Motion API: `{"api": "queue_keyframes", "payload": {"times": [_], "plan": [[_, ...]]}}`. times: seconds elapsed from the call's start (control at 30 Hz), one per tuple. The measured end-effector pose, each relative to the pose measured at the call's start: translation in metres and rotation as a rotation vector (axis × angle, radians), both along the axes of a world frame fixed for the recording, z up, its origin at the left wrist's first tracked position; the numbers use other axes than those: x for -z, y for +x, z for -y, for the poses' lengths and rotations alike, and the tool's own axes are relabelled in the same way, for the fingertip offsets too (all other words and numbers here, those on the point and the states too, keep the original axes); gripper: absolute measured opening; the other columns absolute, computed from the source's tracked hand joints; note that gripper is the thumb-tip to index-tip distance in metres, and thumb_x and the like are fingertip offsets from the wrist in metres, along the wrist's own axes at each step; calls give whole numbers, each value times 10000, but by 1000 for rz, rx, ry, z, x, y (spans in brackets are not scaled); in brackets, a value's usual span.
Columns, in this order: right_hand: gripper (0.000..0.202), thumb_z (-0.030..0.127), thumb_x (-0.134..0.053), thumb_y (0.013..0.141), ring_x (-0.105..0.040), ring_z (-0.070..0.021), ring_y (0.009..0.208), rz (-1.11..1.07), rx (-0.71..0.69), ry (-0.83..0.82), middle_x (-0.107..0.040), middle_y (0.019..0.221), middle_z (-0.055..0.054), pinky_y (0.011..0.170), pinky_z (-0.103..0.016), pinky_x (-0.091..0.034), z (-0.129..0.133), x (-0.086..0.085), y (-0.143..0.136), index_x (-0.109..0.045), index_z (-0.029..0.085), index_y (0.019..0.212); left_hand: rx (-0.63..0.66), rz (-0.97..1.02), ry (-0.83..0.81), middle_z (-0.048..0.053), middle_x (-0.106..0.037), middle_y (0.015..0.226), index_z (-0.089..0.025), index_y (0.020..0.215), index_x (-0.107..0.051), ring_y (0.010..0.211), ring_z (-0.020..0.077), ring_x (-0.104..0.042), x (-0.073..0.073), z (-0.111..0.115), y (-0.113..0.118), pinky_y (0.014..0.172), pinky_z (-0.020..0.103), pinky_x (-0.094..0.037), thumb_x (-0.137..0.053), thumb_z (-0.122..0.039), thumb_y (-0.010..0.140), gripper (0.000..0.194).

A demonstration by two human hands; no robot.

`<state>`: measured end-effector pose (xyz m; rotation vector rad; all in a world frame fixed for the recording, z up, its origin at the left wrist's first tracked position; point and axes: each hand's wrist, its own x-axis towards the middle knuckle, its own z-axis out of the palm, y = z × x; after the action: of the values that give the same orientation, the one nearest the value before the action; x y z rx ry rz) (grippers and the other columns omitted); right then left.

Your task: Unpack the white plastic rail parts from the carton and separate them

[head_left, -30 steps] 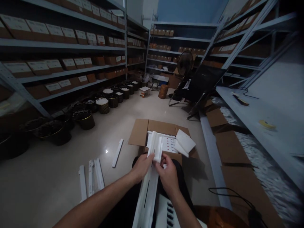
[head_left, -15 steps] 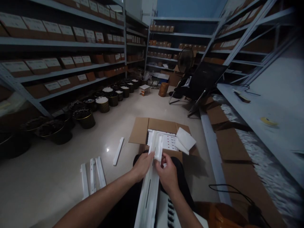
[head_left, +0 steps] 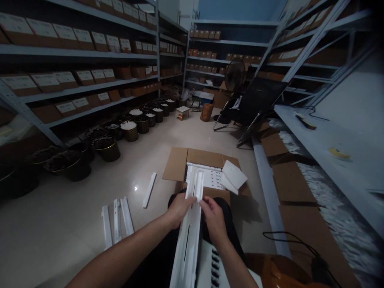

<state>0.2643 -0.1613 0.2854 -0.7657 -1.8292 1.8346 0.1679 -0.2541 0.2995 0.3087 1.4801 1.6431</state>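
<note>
A long white slotted rail [head_left: 187, 244] runs from my lap toward an open cardboard box [head_left: 175, 165], its far end over the box. My left hand [head_left: 179, 209] is closed round the rail's left side, thumb on top near the slot. On the opposite edge, my right hand [head_left: 215, 219] has thumb and fingers pinched at the rail's right side. Whether a small part sits in that pinch is hidden. White pieces with small printed marks [head_left: 214, 179] fill the box, and white foam-like sheets [head_left: 235, 175] lie over its right flap.
White strips [head_left: 127, 216] lie on the floor at left, with a single strip [head_left: 149, 190] closer to the box. Dark bins [head_left: 106, 149] line the left shelves. At right are open cartons [head_left: 295, 182] beneath a white bench [head_left: 327, 148]. A black chair [head_left: 255, 104] stands farther back.
The rail's far end has shifted slightly left. My right hand has moved a little along the edge, its fingers now extended more toward the rail. My left hand keeps its hold.
</note>
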Motion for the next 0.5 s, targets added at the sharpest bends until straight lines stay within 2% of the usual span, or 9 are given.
{"api": "queue_keyframes", "payload": {"times": [0.27,0.5], "plan": [[306,462,-569,792,-512,-151,646,69,55,79,-604,714,-3,615,-238,-407,4,-5,-3,-609,159,776,8,-81,-34,66,-660,760,-109,846,-668,699,202,-608,7,0,0,590,255,-438,-576,-335,710,279],[314,479,-564,776,-486,-137,587,68,67,31,-585,663,6,576,-240,-398,4,1,-3,-613,168,765,-11,-65,-72,70,-654,747,-109,845,-655,675,207,-607,9,-1,0,571,261,-429,-556,-361,720,299]]}}
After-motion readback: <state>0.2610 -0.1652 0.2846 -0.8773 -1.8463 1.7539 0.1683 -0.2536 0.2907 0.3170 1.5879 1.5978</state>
